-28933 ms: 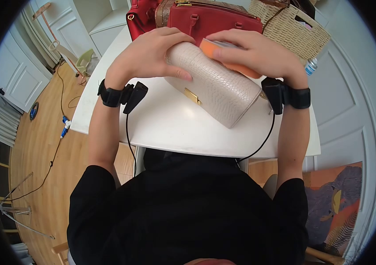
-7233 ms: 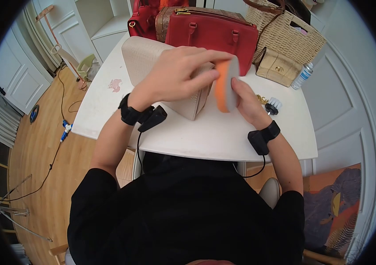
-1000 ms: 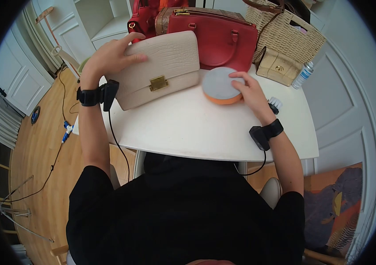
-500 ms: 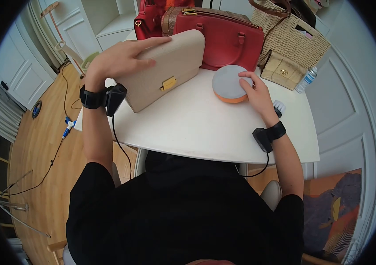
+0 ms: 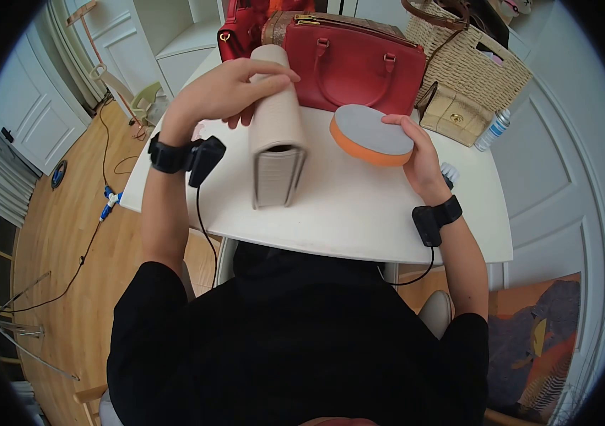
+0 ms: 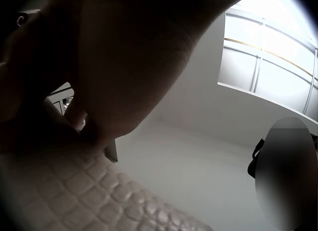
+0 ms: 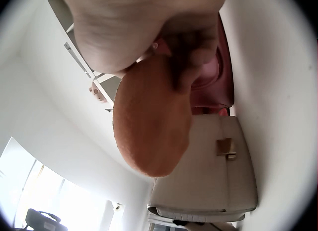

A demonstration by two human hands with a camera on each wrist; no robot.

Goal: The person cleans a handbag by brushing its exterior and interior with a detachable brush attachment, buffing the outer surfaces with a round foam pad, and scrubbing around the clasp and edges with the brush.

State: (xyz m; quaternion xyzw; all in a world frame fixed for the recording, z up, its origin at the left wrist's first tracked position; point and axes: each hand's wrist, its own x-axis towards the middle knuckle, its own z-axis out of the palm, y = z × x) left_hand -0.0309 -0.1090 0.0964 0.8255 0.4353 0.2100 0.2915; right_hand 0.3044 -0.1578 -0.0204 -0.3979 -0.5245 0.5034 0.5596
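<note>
The cream crocodile-textured bag (image 5: 277, 121) stands on the white table with its narrow side toward the person. My left hand (image 5: 228, 92) grips its top edge, thumb on the near side and fingers over the top. In the left wrist view the textured surface (image 6: 124, 196) lies right under the hand. To the right, my right hand (image 5: 419, 156) pinches the rim of a round pad (image 5: 370, 133), grey on top and orange below, tilted above the table. The right wrist view shows the orange face (image 7: 151, 121) and the bag's gold clasp (image 7: 226, 147).
Behind stand a red handbag (image 5: 352, 67), another red bag (image 5: 240, 32) and a woven basket bag (image 5: 469, 57). A gold-beige bag (image 5: 455, 113), a blue-and-white can (image 5: 493, 130) and a white-bristled brush (image 5: 449, 172) sit at the right of the table (image 5: 345, 213).
The cream bag has turned from showing its clasp front to standing narrow side forward, and my left hand has moved right with it. The round pad is now tilted, showing more orange edge.
</note>
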